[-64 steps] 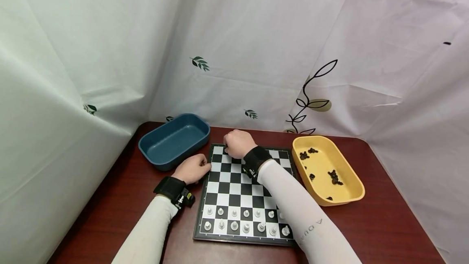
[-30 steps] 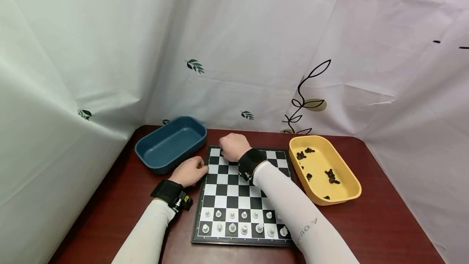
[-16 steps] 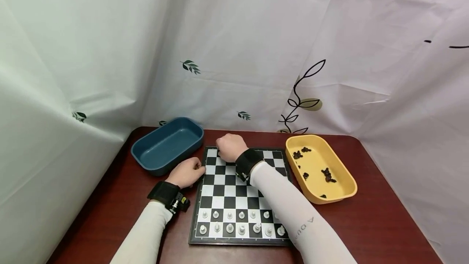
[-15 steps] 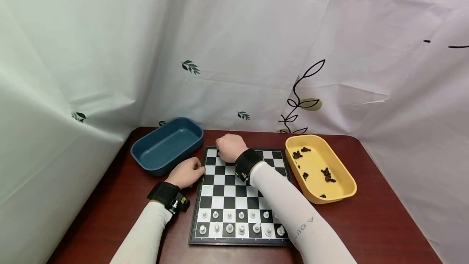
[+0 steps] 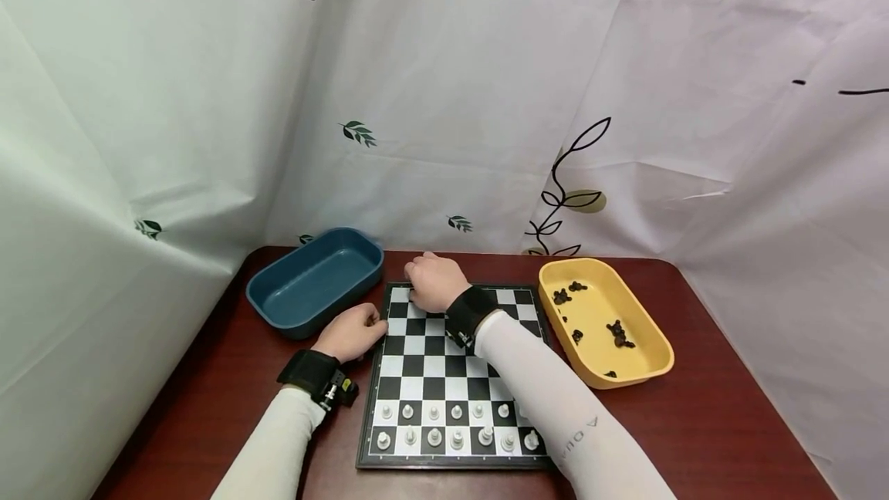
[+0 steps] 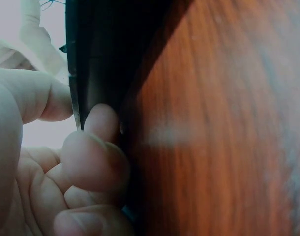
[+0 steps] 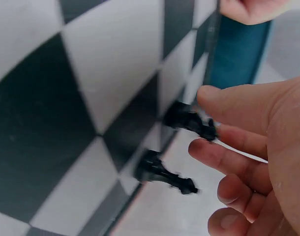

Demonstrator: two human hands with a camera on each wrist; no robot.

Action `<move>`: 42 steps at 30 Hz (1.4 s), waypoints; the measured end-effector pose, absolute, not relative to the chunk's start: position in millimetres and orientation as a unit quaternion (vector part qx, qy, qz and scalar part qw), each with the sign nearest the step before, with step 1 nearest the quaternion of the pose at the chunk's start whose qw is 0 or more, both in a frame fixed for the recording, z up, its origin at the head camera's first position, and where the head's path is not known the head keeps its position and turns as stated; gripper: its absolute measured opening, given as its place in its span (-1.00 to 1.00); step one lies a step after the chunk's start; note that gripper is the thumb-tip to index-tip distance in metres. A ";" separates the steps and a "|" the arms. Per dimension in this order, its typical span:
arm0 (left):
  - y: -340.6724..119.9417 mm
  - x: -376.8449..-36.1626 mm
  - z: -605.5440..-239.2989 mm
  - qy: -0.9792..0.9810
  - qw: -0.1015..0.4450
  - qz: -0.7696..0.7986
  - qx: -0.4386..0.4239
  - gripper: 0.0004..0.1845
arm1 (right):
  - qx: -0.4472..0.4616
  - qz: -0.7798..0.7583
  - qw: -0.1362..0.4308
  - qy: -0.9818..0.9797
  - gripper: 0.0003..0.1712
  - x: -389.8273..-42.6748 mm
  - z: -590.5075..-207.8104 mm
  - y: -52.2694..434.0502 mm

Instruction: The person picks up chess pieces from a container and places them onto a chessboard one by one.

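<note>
The person's right hand (image 5: 437,284) is over the far left part of a chessboard (image 5: 444,365), its thumb and fingers parted around a black chess piece (image 7: 183,118) rather than clenched; the piece has its base on the board, in the gap between thumb and fingertips, though whether any finger touches it I cannot tell; a second black piece (image 7: 157,169) stands on the board just beside the first, outside the fingers' gap.

The left hand (image 5: 349,332) grips the board's left edge, one finger bent over the top face and other fingertips against the side.

Just beyond the left fingers, and to the left of the right ones, sits a blue tray (image 5: 305,284); well to the right of both hands' fingers, beside the board's other edge, a yellow tray (image 5: 603,322) holds several loose black pieces (image 5: 618,333); nearer the body than all the fingers, two rows of white pieces (image 5: 456,438) stand on the board, the right sleeve (image 5: 556,400) hiding part of them; a reddish-brown table (image 5: 208,407) lies beneath; past the fingers hangs a pale curtain (image 5: 451,99) with leaf drawings.
</note>
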State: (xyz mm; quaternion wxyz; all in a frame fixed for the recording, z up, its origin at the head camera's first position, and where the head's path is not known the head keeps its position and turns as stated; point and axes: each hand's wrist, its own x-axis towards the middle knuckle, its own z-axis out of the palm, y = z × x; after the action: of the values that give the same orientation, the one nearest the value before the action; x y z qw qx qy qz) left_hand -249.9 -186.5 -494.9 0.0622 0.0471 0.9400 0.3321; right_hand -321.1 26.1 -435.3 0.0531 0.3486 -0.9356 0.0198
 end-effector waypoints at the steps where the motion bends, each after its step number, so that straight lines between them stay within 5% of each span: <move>1: -186.2 -249.7 -495.0 0.940 0.063 0.333 0.047 -0.73 | 0.349 0.028 0.053 -0.935 -0.71 -319.7 -432.1 28.4; 23: -188.6 -247.2 -495.2 0.942 0.054 0.327 0.049 -0.76 | 0.229 0.167 0.147 -0.948 -0.68 -272.6 -386.0 221.0; 33: -184.7 -247.1 -495.4 0.943 0.051 0.327 0.047 -0.75 | 0.127 0.167 0.116 -0.971 -0.59 -257.9 -403.7 295.6; 42: -187.0 -247.2 -496.5 0.943 0.054 0.326 0.044 -0.75 | 0.143 0.169 0.030 -0.975 -0.57 -270.6 -427.4 306.5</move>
State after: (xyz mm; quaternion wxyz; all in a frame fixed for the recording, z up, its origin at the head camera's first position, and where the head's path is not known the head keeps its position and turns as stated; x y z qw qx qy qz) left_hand -247.2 -187.0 -496.5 0.0540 0.0443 0.9426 0.3264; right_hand -270.6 306.5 -427.4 0.0305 0.1432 -0.9746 0.1694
